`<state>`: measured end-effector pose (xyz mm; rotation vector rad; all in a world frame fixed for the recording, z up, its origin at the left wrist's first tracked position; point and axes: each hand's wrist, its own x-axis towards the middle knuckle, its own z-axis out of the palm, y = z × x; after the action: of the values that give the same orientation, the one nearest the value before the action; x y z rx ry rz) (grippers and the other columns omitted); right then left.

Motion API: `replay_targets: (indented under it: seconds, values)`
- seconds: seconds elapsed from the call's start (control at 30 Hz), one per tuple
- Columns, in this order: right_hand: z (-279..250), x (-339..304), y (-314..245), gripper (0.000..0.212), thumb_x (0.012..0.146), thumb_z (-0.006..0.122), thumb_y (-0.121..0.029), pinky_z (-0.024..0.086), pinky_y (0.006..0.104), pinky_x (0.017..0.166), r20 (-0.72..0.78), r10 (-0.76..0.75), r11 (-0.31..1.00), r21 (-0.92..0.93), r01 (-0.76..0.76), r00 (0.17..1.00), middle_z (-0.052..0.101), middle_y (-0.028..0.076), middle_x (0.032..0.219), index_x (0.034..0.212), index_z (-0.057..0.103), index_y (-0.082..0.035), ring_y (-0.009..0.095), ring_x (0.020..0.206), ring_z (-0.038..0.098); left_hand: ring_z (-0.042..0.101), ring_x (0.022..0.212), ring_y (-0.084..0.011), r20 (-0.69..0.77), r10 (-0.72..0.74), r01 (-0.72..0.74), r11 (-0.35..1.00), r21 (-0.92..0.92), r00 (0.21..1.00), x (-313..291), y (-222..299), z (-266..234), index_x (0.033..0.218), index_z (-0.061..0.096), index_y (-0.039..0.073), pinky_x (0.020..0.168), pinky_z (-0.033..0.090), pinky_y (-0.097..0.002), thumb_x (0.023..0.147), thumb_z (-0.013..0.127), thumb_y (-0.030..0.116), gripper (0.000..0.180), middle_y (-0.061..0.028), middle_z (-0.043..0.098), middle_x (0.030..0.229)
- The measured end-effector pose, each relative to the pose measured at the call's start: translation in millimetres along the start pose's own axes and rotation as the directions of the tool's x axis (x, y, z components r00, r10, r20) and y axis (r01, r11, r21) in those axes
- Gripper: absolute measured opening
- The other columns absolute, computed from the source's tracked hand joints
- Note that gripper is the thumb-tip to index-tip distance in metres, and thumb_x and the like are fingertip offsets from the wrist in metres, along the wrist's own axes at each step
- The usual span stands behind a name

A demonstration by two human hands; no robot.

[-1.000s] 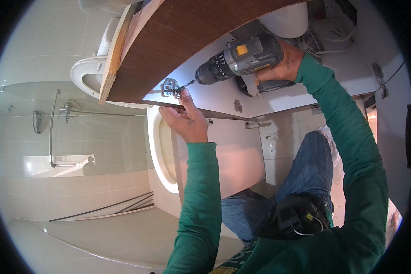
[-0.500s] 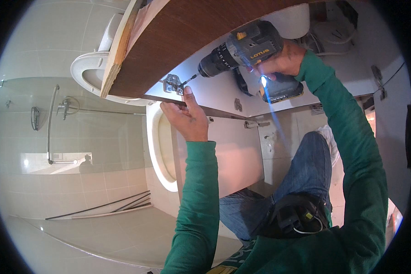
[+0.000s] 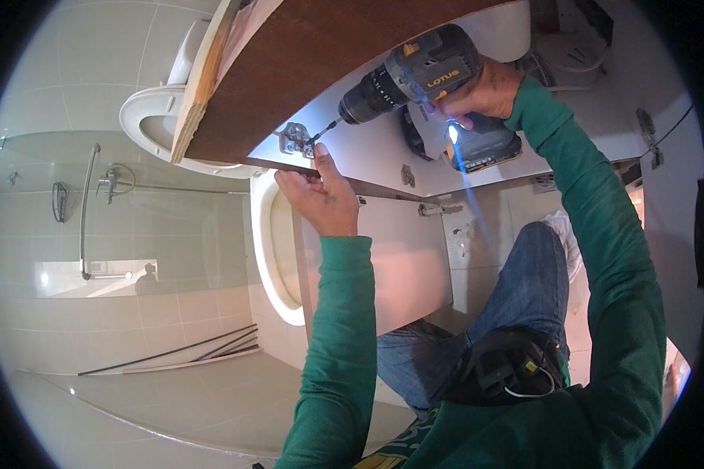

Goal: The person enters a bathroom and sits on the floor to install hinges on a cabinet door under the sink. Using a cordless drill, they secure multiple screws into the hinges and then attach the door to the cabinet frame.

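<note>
Head view: the right hand (image 3: 481,90) is closed around the grip of a grey and yellow cordless drill (image 3: 414,78), whose work light throws a blue-white beam downward. The driver bit (image 3: 326,130) points left into a metal cabinet hinge (image 3: 296,139) that sits where the brown cabinet door (image 3: 328,59) meets the white cabinet panel (image 3: 383,152). The left hand (image 3: 321,195) is just below the hinge, fingers curled over the panel's lower edge, with the index finger raised beside the bit, apparently steadying the panel and the screw. Whether the bit is seated in a screw head is too small to tell.

The step in hand looks like driving or adjusting a screw in the hinge, so the work seems to be in the middle of fixing the door. The next move would call for keeping the drill square to the screw, pressing gently, and keeping the left fingertip clear of the turning bit.

Behind the door are a white toilet (image 3: 152,117) and a tiled wall (image 3: 117,227).
</note>
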<state>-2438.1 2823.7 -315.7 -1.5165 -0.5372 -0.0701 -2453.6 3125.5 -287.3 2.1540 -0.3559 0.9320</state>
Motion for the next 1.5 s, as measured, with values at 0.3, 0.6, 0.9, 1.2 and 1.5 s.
replay_targets:
  seconds: [0.3,0.6,0.9,1.2,1.5]
  values:
    - [3.7,-9.9,-11.5,0.043,0.077,0.082,-0.012,0.059,0.0361,0.087,-0.01,0.034,0.999,0.033,-0.033,0.999,0.079,0.008,0.105,0.119,0.077,-0.007,0.018,0.094,0.073,0.051,0.081,-0.0127,0.026,-0.025,0.024,1.0,0.02,0.999,0.6,-2.6,-2.1,0.115,0.06,-0.003,0.068,0.044,-0.0286,0.105,0.07,0.022,0.03,-0.0081,0.056,0.101]
    - [12.6,-28.6,7.7,0.033,0.077,0.076,-0.014,0.054,0.0336,0.062,-0.056,0.179,0.971,0.172,-0.167,0.982,0.077,0.011,0.093,0.107,0.077,-0.001,0.015,0.067,0.065,0.054,0.086,-0.0101,0.113,-0.032,0.04,0.996,-0.074,0.993,3.6,-2.0,-11.3,0.125,0.059,-0.002,0.077,0.047,-0.0274,0.105,0.07,0.019,0.031,-0.0064,0.063,0.106]
    - [19.4,-37.1,13.8,0.036,0.077,0.077,-0.015,0.053,0.0328,0.058,-0.041,0.264,0.927,0.286,-0.242,0.964,0.075,0.011,0.088,0.109,0.075,0.001,0.014,0.06,0.062,0.053,0.084,-0.0101,0.114,-0.052,0.048,0.998,0.037,0.992,4.5,-0.3,-10.1,0.126,0.058,-0.002,0.073,0.046,-0.0265,0.105,0.072,0.026,0.038,-0.008,0.061,0.105]
    - [26.1,-33.5,16.8,0.042,0.078,0.076,-0.016,0.053,0.0344,0.058,-0.03,0.207,0.924,0.334,-0.185,0.978,0.075,0.01,0.096,0.115,0.074,0.002,0.015,0.06,0.061,0.054,0.081,-0.0111,0.067,-0.043,0.042,0.999,0.017,0.997,2.7,-3.5,-4.4,0.123,0.056,-0.003,0.071,0.047,-0.0237,0.106,0.071,0.034,0.043,-0.0101,0.062,0.103]
    - [15.7,-26.8,10.8,0.041,0.079,0.079,-0.019,0.057,0.0352,0.068,-0.022,0.205,0.974,0.107,-0.202,0.978,0.079,0.01,0.097,0.116,0.076,-0.002,0.016,0.071,0.068,0.059,0.092,-0.0137,0.048,0.007,-0.003,0.997,-0.082,0.999,2.1,-5.9,-1.1,0.129,0.054,-0.005,0.079,0.051,-0.0286,0.108,0.068,0.027,0.041,-0.0146,0.063,0.11]
